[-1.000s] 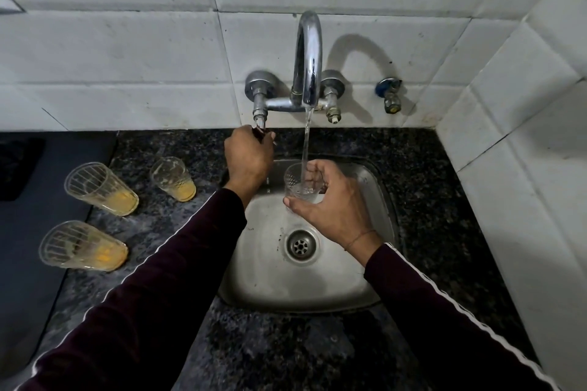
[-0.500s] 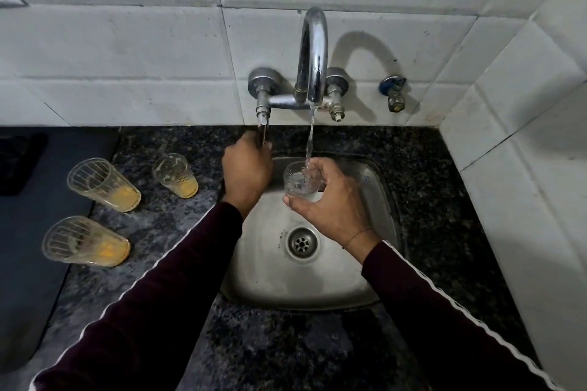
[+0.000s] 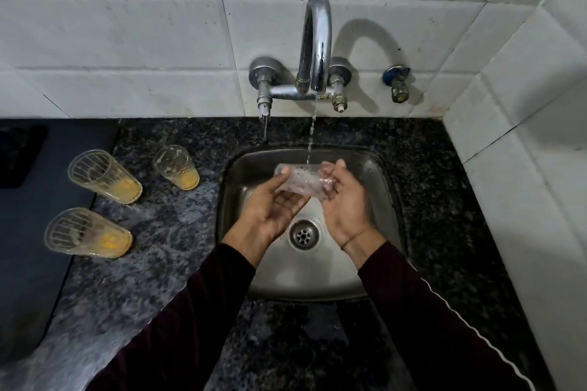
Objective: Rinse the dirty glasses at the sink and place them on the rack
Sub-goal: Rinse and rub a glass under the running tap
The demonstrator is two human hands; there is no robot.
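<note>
Head view: rinsing step in hand. Clear ribbed drinking glass [image 3: 301, 182] lying sideways over the steel sink [image 3: 386, 200] under a thin tap stream [image 3: 310, 140], cradled by left hand [image 3: 270, 209], pinched at its base by right hand [image 3: 344, 203]. Three juice-stained glasses [image 3: 104, 176] waiting on the speckled granite tabletop [image 3: 165, 232]. Next, probably: turning, draining, then finding the rack, not in view.

Over the sink [image 3: 390, 209], both hands hold a glass [image 3: 301, 182] sideways under the tap's [image 3: 316, 51] thin stream: left hand [image 3: 270, 209] beneath, right hand [image 3: 344, 203] gripping its end. Left of the sink, three dirty glasses [image 3: 104, 176] stand on the counter [image 3: 165, 232].
</note>
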